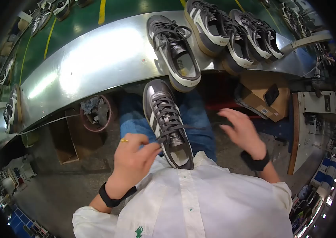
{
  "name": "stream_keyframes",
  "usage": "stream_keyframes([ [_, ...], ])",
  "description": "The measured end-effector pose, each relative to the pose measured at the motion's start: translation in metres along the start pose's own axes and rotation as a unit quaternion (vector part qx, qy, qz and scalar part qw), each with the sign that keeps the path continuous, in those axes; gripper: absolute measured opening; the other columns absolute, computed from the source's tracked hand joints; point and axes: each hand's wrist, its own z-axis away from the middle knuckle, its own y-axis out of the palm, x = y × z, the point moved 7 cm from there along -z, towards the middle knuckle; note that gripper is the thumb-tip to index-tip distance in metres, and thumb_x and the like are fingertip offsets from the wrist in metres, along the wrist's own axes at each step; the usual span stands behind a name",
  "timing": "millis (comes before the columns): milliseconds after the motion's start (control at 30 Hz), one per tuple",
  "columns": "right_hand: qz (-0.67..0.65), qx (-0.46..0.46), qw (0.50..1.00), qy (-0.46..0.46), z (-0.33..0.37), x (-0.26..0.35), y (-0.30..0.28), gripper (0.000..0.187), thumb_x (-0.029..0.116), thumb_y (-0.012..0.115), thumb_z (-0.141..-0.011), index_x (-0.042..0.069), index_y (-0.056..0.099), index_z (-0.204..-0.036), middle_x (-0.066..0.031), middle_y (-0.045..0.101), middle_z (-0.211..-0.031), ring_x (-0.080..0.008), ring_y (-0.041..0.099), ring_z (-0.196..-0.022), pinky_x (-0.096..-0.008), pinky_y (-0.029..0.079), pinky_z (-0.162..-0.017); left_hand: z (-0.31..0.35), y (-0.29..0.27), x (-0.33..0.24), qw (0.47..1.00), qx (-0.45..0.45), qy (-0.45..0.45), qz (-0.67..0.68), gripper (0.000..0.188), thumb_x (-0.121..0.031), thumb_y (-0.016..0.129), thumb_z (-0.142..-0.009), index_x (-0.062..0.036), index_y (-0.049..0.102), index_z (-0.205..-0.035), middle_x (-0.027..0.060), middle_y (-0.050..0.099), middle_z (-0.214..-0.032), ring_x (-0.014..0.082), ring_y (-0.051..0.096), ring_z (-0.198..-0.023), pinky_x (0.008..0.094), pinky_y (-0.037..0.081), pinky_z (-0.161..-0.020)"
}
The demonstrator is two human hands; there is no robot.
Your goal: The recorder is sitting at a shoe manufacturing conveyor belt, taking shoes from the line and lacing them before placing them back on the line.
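Observation:
A dark grey sneaker [164, 113] with pale side stripes and laces threaded up its front rests over my lap, its toe at the bench edge and its heel against my shirt. My left hand [133, 160] is beside the shoe's collar, with curled fingers pinched together; whatever lies between the fingertips is hidden. One loose shoelace [188, 127] sticks out to the right of the tongue. Off to the right, apart from the shoe, my right hand [241, 131] hangs in the air with fingers spread, holding nothing. A similar laced sneaker [176, 55] sits just beyond on the metal bench.
The shiny metal bench [92, 59] runs across ahead, beside a green conveyor belt [120, 8]. Several sneakers [235, 39] crowd its right part; another sneaker [14, 109] stands at its left end. Below are a bin of scraps [110, 115] and a cardboard box [275, 107].

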Motion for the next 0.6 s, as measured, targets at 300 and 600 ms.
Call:
stream_keyframes([
  [300,-0.193,-0.051,0.98,-0.019,-0.036,0.06,0.074,0.023,0.007,0.054,-0.079,0.007,0.058,-0.102,-0.0128,0.056,-0.087,-0.0325,0.057,-0.075,-0.0415,0.046,-0.07,-0.037,0.037,-0.023,0.978,0.151,0.078,-0.118,0.009,-0.01,0.069,-0.07,-0.0057,0.062,-0.074,0.0088,0.053,-0.088,0.0294,0.052,-0.089,0.0399,0.039,-0.073],
  [600,-0.091,-0.041,0.986,0.135,0.092,-0.079,0.082,0.014,0.014,0.055,-0.085,0.011,0.064,-0.095,-0.0096,0.064,-0.086,-0.0305,0.061,-0.079,-0.0383,0.049,-0.07,0.013,-0.159,0.063,0.764,-0.119,-0.162,0.613,0.019,-0.026,0.05,-0.095,-0.0089,0.058,-0.098,0.0008,0.056,-0.066,0.0048,0.04,-0.046,0.0198,0.028,-0.037],
])
